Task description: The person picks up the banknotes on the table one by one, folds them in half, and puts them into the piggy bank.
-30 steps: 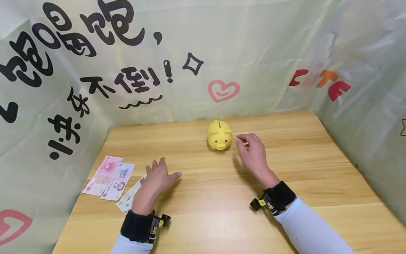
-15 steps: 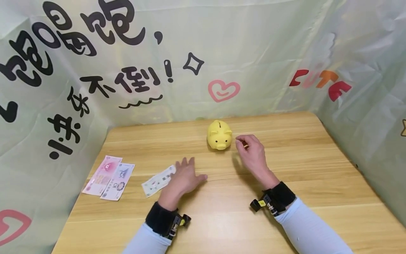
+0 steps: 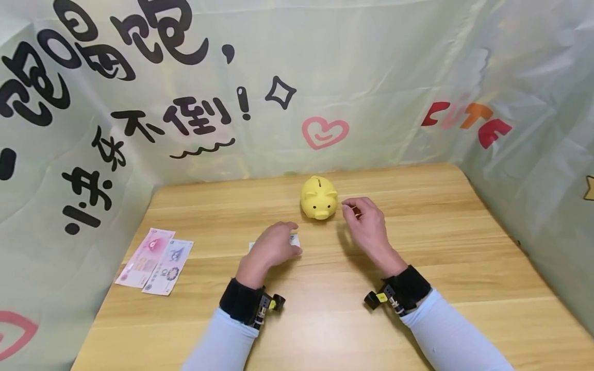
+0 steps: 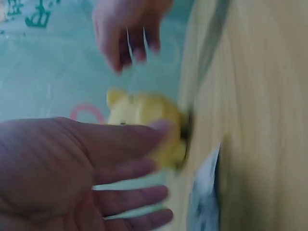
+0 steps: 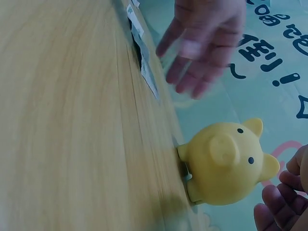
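A yellow piggy bank [image 3: 319,200] stands upright near the back of the table, its coin slot on top. In front and to the left of it, a pale greenish banknote [image 4: 204,199] lies on the tabletop, partly covered in the head view by my left hand [image 3: 271,246]. That hand hovers over the note with its fingers fairly straight; the right wrist view shows a gap between hand and note [image 5: 144,60]. My right hand [image 3: 368,221] stays just right of the piggy bank, apart from it, fingers loosely curled and nothing visible in them.
Two more banknotes, one pink [image 3: 146,257] and one pale purple [image 3: 168,268], lie at the table's left side, edges overlapping. Printed cloth walls [image 3: 390,62] enclose the wooden table [image 3: 334,319] at the back and both sides.
The greenish banknote has slid right from beside the other two notes to in front of the piggy bank, along with my left hand, which now appears lifted off it. My right hand barely moved.
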{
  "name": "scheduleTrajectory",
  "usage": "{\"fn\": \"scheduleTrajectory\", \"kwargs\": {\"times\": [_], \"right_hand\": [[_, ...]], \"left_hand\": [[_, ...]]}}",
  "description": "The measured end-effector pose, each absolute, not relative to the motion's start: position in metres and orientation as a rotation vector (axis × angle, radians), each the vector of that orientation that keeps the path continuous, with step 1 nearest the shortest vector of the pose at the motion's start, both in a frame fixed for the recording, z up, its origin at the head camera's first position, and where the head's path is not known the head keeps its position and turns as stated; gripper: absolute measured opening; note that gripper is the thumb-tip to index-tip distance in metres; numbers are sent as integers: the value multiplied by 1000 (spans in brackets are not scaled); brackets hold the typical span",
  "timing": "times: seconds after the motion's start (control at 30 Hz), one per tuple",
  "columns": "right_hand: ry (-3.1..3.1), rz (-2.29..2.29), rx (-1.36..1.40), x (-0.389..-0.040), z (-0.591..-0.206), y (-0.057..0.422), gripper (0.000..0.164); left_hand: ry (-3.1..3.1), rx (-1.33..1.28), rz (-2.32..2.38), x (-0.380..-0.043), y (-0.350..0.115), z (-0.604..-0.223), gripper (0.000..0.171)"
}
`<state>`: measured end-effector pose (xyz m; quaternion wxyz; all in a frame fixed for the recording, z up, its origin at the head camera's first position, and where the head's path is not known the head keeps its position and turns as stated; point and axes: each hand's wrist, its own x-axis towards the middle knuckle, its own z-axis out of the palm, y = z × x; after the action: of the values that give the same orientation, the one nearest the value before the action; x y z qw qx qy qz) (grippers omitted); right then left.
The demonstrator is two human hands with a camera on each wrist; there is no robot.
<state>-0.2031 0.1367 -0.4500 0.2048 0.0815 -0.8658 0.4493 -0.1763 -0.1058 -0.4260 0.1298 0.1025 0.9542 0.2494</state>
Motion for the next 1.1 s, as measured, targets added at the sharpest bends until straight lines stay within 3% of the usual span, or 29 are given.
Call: {"fn": "scheduleTrajectory", "kwargs": {"times": [0.37, 0.47, 0.53, 0.63, 0.7, 0.9, 1.1], "right_hand": [[-2412, 1276, 235, -205, -449, 133, 15], [-2413, 1266, 233, -204, -449, 132, 15], [-2409, 1265, 235, -204, -449, 132, 16], [-2396, 1273, 240, -202, -446, 129, 15], [-2383, 1286, 256, -200, -444, 126, 14], [-2392, 1409, 317, -194, -429, 109, 17], [-2516, 1694, 321, -189, -413, 89, 39]], "left_hand": [[2849, 168, 368, -186, -119, -435, 77], [2831, 163, 383, -191, -122, -435, 70], [2807, 162, 429, -193, -123, -435, 55], [2774, 174, 566, -197, -125, -435, 23], [2747, 175, 722, -198, -126, -434, 13], [2656, 74, 1319, -197, -119, -418, 24], [2429, 32, 1895, -188, -96, -409, 25]]}}
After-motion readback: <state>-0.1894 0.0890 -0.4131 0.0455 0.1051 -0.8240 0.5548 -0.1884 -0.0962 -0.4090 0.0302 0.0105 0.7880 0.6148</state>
